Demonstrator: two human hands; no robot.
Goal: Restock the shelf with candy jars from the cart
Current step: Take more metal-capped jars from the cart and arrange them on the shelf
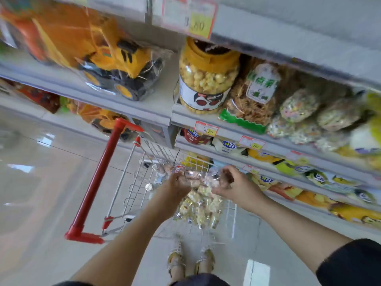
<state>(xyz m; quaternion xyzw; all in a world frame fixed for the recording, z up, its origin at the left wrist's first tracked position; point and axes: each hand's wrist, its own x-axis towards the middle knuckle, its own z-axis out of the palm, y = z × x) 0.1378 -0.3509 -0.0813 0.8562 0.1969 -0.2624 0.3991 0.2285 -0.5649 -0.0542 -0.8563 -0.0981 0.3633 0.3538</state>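
Both of your hands are low over the silver wire cart (132, 182) with the red plastic handle (99, 176). The cart stands on the pale glossy floor (41, 193), just beside the grey metal shelf (144, 109).

Your left hand (177, 183) and your right hand (234, 183) hold 1 bundle of small clear jars with silver caps and pink candy inside (199, 178) between them, at about the level of the cart's top rim. The grip of each hand is clamped on that bundle: the left fingers curl round its left end, and the right fingers and thumb curl over its right end. Blur hides how many jars the bundle counts.

Beneath it, inside the cart, lies a heap of similar small jars of pale yellow candy (203, 205), several on their sides.

On the shelf above, a tall clear plastic jar of popcorn with a yellow lid (206, 79) stands at the front edge. Just beside it is a clear bag of brown fried strips with a green-and-white label (253, 96). To their left sits a yellow toy truck in clear wrapping (119, 69).
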